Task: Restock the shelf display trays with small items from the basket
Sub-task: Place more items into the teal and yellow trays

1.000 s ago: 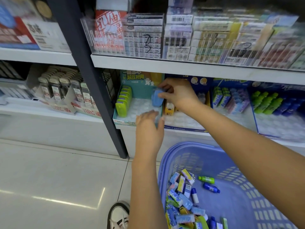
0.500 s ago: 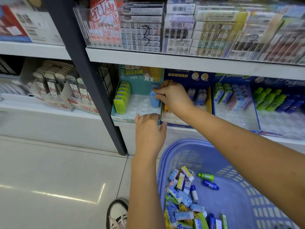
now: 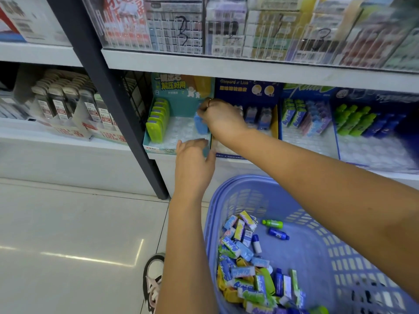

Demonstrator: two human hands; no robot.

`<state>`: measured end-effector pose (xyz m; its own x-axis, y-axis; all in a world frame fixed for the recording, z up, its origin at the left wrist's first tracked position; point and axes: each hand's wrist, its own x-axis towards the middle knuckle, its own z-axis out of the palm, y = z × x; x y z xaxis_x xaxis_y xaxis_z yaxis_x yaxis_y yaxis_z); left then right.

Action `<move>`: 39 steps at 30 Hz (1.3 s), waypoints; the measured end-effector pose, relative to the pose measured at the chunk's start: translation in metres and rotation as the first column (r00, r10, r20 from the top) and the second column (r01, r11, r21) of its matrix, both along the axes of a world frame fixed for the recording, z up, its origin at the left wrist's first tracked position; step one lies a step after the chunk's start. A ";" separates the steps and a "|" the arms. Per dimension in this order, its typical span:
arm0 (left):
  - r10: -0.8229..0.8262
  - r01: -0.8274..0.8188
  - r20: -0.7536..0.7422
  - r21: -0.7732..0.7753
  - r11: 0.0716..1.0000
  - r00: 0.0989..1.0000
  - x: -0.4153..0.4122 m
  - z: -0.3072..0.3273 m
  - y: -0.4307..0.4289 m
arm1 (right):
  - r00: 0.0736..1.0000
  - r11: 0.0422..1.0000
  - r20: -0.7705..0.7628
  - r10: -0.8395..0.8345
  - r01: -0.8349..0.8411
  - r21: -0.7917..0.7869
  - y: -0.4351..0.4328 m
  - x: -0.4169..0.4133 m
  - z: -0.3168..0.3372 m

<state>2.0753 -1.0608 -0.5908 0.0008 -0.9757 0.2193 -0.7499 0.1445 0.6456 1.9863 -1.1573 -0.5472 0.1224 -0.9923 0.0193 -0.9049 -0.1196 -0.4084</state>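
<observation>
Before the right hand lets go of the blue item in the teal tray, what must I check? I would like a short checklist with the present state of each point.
1. Blue item is inside the tray, at its right side: ok.
2. Right hand grips the item: ok.
3. Item stands upright: ok.
4. Item's base sits in a slot: cannot tell, the hand hides it.
5. Left hand rests on the tray's front edge: ok.
6. Basket holds more items: ok.
</observation>
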 end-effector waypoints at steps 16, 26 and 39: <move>-0.594 0.273 0.225 0.726 0.631 0.773 -0.101 -0.095 0.067 | 0.997 0.867 -0.009 0.072 -0.058 0.495 0.198 -0.165 -0.147; -0.721 0.211 0.499 0.732 0.647 0.481 -0.109 -0.184 0.095 | 0.985 0.746 0.102 0.140 -0.172 0.643 0.234 -0.155 -0.256; -0.635 0.180 0.311 0.790 0.587 0.707 -0.111 -0.172 0.078 | 0.972 0.786 0.234 0.024 -0.163 0.597 0.194 -0.192 -0.195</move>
<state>1.9641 -0.9830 -0.7624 -0.3253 -0.6829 -0.6540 -0.9456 0.2371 0.2228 1.7942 -0.9638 -0.7424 0.2774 -0.7886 -0.5487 -0.7909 0.1368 -0.5964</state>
